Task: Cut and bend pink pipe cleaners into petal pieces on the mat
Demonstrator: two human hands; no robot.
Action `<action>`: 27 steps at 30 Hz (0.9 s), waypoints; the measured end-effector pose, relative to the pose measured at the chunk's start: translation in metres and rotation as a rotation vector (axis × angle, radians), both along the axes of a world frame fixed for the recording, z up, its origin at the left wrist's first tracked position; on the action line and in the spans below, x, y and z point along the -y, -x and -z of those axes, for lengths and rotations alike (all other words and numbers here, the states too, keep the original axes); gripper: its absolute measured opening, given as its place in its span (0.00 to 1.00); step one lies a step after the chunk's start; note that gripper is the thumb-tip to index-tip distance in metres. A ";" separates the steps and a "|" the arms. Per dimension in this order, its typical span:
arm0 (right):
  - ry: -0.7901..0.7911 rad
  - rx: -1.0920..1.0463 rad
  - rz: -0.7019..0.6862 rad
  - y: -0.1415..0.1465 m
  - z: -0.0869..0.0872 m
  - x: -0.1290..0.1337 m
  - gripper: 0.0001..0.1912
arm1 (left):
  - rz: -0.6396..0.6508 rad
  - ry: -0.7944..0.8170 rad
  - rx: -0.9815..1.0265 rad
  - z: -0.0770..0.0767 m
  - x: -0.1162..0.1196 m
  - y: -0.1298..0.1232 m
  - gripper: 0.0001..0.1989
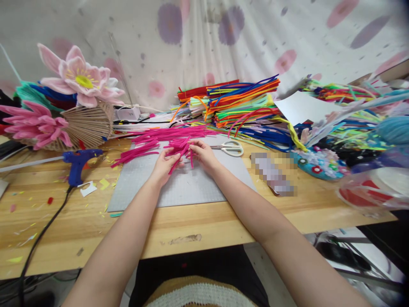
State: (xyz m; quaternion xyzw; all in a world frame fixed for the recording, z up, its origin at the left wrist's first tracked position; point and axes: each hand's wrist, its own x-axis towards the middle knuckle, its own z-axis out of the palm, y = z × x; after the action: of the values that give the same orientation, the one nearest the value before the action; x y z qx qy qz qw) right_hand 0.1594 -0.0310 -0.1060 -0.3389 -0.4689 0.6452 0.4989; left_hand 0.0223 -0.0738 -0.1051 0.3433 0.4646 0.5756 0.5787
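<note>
Both my hands are over the grey cutting mat (191,187), close together. My left hand (166,164) is closed round a small bunch of magenta pipe cleaners (179,147). At the right side of the same bunch, my right hand (203,154) pinches magenta stems between thumb and fingers, and a short end hangs below. More magenta stems lie in a pile (140,150) to the left and in a long bundle (169,133) behind my hands. White-handled scissors (231,148) rest at the mat's back right, their blades pointing towards my right hand.
A blue glue gun (78,164) with its cable stands left, before pink fabric-like flowers (81,79) and a slatted fan (91,125). Colourful stem bundles (243,100) are stacked behind. A blurred phone-like object (273,175) and a plastic tub (377,187) lie right. Scraps dot the left table.
</note>
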 end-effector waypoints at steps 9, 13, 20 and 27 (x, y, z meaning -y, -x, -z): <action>0.008 -0.065 -0.236 -0.005 0.003 0.000 0.09 | 0.044 0.101 0.072 -0.002 -0.002 0.002 0.03; 0.050 -0.125 -0.288 -0.005 0.001 0.003 0.13 | 0.066 0.052 0.066 0.000 -0.001 0.000 0.06; 0.012 -0.081 -0.342 -0.005 0.000 0.005 0.18 | 0.058 -0.060 -0.102 0.003 -0.001 -0.002 0.11; -0.074 0.182 -0.169 0.005 0.005 0.002 0.15 | 0.105 -0.174 -0.477 0.007 0.002 -0.005 0.13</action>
State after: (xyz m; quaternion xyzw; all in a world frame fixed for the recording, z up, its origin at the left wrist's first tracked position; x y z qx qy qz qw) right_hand 0.1542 -0.0327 -0.1113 -0.3363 -0.5628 0.6339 0.4103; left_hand 0.0269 -0.0761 -0.1121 0.5415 0.5182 0.4852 0.4503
